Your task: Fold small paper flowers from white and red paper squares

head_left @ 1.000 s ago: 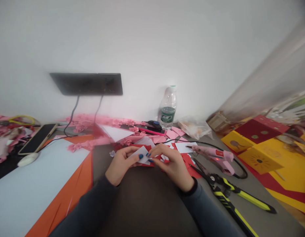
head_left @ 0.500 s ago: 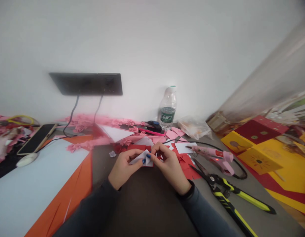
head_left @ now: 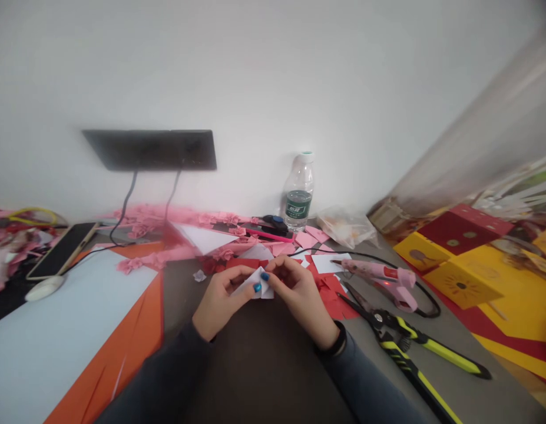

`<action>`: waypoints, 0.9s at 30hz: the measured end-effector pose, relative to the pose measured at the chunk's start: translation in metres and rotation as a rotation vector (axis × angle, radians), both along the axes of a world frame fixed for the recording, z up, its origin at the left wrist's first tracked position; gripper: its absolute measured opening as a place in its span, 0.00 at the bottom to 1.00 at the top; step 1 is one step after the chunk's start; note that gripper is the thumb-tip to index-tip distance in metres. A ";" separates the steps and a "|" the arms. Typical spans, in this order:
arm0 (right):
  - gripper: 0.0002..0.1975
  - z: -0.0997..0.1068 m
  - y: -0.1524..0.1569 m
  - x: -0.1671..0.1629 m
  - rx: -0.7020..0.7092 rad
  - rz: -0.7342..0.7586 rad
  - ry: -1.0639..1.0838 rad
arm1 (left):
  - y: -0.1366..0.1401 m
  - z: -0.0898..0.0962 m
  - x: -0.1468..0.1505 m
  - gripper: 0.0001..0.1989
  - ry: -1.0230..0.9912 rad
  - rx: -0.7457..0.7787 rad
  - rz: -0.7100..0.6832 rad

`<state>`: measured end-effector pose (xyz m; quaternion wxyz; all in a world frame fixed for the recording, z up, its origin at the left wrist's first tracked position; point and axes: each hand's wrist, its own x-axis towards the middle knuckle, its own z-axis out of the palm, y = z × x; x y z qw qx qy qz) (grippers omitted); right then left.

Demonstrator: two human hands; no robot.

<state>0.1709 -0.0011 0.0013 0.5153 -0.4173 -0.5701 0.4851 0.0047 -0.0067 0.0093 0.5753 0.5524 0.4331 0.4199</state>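
Note:
A small piece of folded white paper is pinched between both hands above the near part of the grey table. My left hand closes on its left side, thumb in front and fingers curled behind. On the other side, my right hand grips the paper with its thumb near the top point. The fingers partly cover the folds. Just behind the hands lie red paper pieces, and a small pale folded paper flower sits to the left of my left hand.
To the right are a pink glue gun with a lit red light and yellow-black shears. A water bottle stands by the wall. Leftward are large pale blue sheets, orange paper, a phone and a mouse.
My thumbs have shifted slightly on the white paper, whose top now comes to a point. The red edge beneath it no longer shows. The view has moved a little.

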 end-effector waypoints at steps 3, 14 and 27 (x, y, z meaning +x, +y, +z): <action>0.10 -0.001 0.000 0.000 -0.013 0.011 0.013 | 0.000 0.000 0.000 0.12 0.005 0.009 -0.010; 0.07 -0.003 -0.004 -0.002 0.032 -0.011 -0.097 | 0.000 -0.004 0.002 0.07 -0.003 -0.040 0.022; 0.09 -0.001 -0.008 -0.006 0.078 -0.029 -0.131 | 0.000 -0.004 0.003 0.07 0.013 -0.028 0.028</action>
